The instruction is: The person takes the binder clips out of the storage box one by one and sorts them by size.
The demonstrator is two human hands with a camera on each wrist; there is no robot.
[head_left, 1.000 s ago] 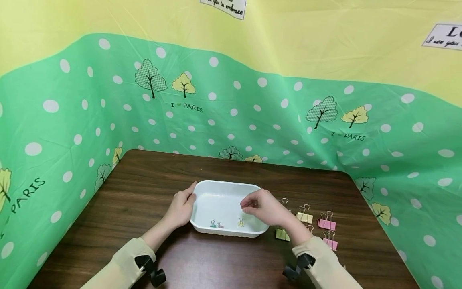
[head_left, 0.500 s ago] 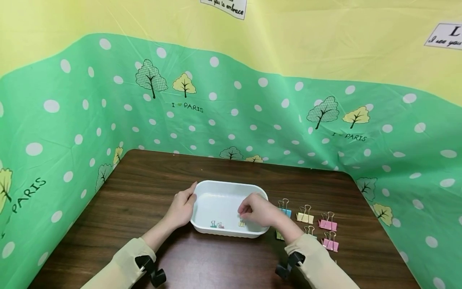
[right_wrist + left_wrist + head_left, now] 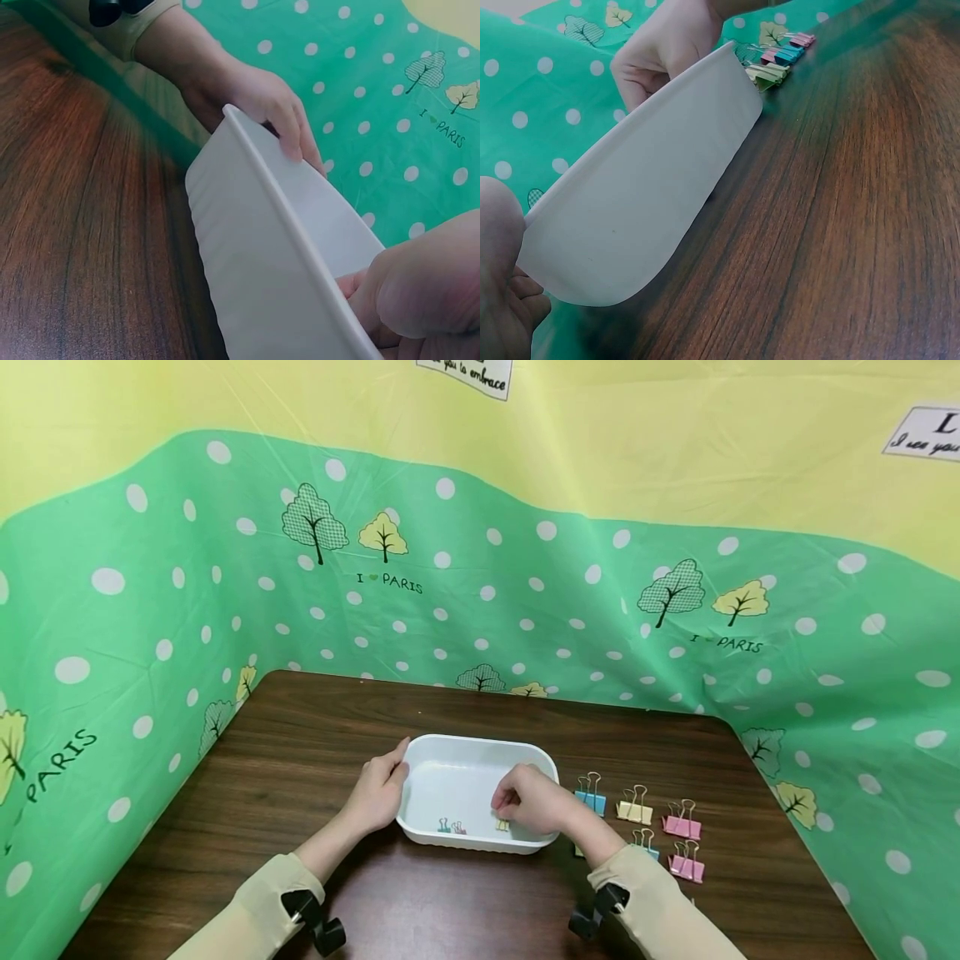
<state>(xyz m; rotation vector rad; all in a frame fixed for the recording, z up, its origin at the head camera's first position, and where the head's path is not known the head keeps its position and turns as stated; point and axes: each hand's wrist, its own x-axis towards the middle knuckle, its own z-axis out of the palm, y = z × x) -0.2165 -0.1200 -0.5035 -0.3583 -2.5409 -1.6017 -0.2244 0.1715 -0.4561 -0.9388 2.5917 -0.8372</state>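
Observation:
My left hand point(image 3: 381, 789) grips the left end of a white plastic tray point(image 3: 480, 841), thumb on the rim and fingers against the outer wall. Inside the tray, at the front right, my right hand point(image 3: 531, 800) reaches down and pinches a small yellow binder clip point(image 3: 502, 826); its fingertips cover the clip's handles. Farther left along the front wall lie a small green binder clip point(image 3: 444, 826) and a small pink binder clip point(image 3: 458, 829). The tray wall hides the right fingertips in the left wrist view, and the clip does not show in the right wrist view.
Larger binder clips lie on the dark wooden table point(image 3: 330, 710) right of the tray: blue point(image 3: 591, 802), yellow point(image 3: 634, 812) and pink point(image 3: 682, 827) ones among several. My right forearm partly covers some. A green and yellow curtain point(image 3: 480, 568) surrounds the table.
My right hand has come down and slightly left inside the tray, from above the small yellow binder clip onto its handles. My left hand and the tray have stayed in place.

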